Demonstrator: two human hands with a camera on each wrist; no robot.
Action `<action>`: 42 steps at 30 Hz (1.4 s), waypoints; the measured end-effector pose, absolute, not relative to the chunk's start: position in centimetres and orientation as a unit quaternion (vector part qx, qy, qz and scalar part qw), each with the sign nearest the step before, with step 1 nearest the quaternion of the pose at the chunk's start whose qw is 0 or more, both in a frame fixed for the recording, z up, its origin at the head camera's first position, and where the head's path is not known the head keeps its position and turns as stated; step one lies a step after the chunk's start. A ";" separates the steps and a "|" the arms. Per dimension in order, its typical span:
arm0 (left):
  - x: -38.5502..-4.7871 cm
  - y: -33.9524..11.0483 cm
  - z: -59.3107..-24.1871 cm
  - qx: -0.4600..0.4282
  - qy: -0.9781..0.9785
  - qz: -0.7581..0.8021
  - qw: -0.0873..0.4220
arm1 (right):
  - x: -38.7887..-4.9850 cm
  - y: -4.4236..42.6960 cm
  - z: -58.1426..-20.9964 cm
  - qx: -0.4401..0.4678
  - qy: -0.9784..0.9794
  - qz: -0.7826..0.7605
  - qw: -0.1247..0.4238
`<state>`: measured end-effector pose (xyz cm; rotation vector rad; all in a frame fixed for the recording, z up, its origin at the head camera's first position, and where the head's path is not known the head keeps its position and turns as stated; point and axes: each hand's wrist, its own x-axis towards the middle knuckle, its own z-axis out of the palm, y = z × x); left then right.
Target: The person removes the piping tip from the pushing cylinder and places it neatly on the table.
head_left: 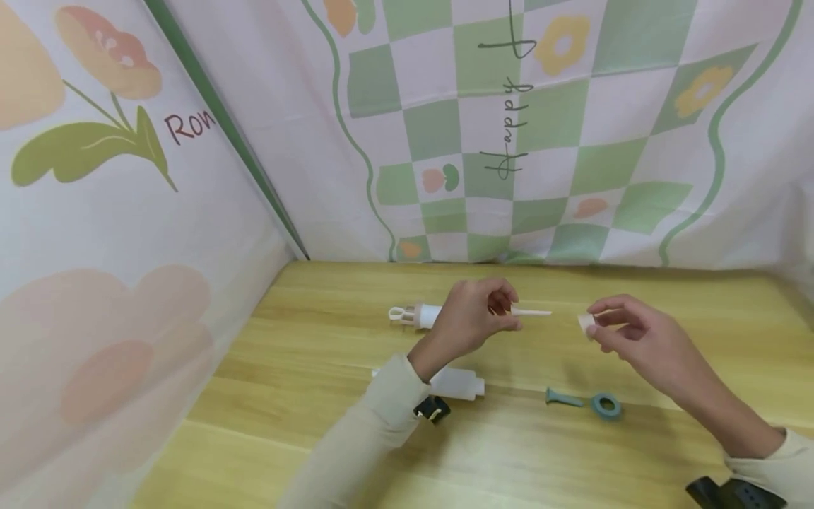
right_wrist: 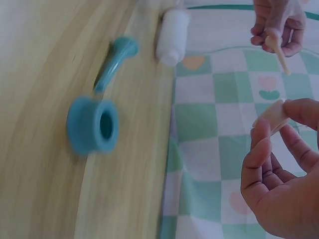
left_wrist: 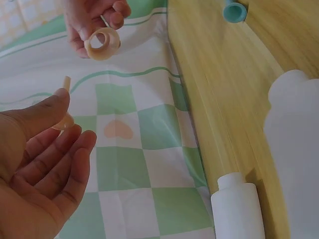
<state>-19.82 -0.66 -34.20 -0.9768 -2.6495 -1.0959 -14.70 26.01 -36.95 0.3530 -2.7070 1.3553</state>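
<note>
My left hand [head_left: 467, 318] pinches a cream-coloured tapered nozzle [head_left: 534, 312] between thumb and fingers, its thin tip pointing right. Across a small gap, my right hand [head_left: 655, 346] holds a cream screw ring [head_left: 586, 324] by its edge; the left wrist view shows the ring [left_wrist: 104, 44] is hollow. The two parts are apart, both raised above the table. Behind my left hand lies a white bottle [head_left: 429, 316] with a looped end piece [head_left: 403, 314], partly hidden. A second white bottle [head_left: 459, 383] lies on its side, partly covered by my left sleeve.
A teal nozzle [head_left: 564, 399] and a teal ring [head_left: 606, 406] lie side by side on the wooden table [head_left: 509, 452], below my right hand. A checkered cloth [head_left: 490, 141] hangs at the table's back edge, and a flowered cloth [head_left: 127, 233] hangs on the left.
</note>
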 end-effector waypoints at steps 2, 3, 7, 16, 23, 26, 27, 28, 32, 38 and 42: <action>-20.2 -0.2 -34.3 -0.319 -0.875 -0.361 0.053 | -15.0 26.4 -37.1 0.119 -0.900 0.417 0.048; -20.4 0.1 -34.4 -0.318 -0.876 -0.359 0.052 | -15.1 26.7 -37.1 0.120 -0.907 0.401 0.048; -21.3 1.3 -34.6 -0.309 -0.882 -0.353 0.035 | -15.3 27.5 -37.3 0.126 -0.927 0.349 0.057; -23.6 3.3 -34.8 -0.297 -0.897 -0.326 0.010 | -16.2 27.6 -37.7 0.119 -0.941 0.314 0.040; -25.1 5.2 -36.3 -0.282 -0.912 -0.298 -0.024 | -17.2 28.8 -38.3 0.115 -0.948 0.295 0.020; -25.5 5.8 -36.9 -0.284 -0.914 -0.287 -0.042 | -17.7 29.3 -38.9 0.112 -0.949 0.294 0.004; -25.6 6.0 -37.0 -0.285 -0.914 -0.285 -0.048 | -17.9 29.5 -39.1 0.112 -0.950 0.291 0.000; -25.7 6.0 -37.1 -0.285 -0.914 -0.282 -0.053 | -18.1 29.6 -39.3 0.112 -0.952 0.286 -0.001; -26.0 6.6 -37.4 -0.287 -0.918 -0.266 -0.063 | -18.8 30.1 -39.9 0.115 -0.957 0.267 -0.002; -26.4 8.0 -38.8 -0.288 -0.931 -0.215 -0.060 | -19.3 30.1 -40.5 0.122 -0.955 0.270 -0.009; -26.3 8.4 -40.0 -0.266 -0.945 -0.178 -0.066 | -19.7 29.5 -41.1 0.131 -0.953 0.273 -0.005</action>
